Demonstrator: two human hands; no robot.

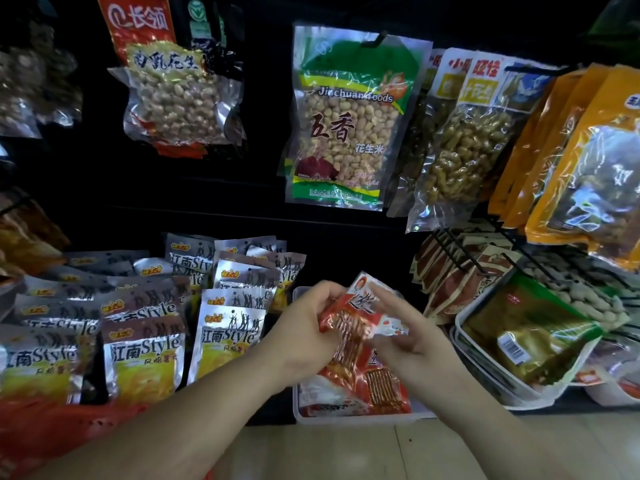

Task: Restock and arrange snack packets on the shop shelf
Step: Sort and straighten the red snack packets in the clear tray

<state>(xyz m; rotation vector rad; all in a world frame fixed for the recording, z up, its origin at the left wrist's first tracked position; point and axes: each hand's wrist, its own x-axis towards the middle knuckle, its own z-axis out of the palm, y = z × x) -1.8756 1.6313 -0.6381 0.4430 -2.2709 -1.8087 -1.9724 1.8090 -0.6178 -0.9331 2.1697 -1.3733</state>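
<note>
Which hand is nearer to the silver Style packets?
Left. The left hand is just right of the silver Style packets; the right hand is farther right, across the red packet both hands hold.

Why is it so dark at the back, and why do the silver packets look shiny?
In the head view, the shelf backing looks black; the silver packets throw glare; the right hand and red packet look blurred; the wide lens bends the edges.
</note>
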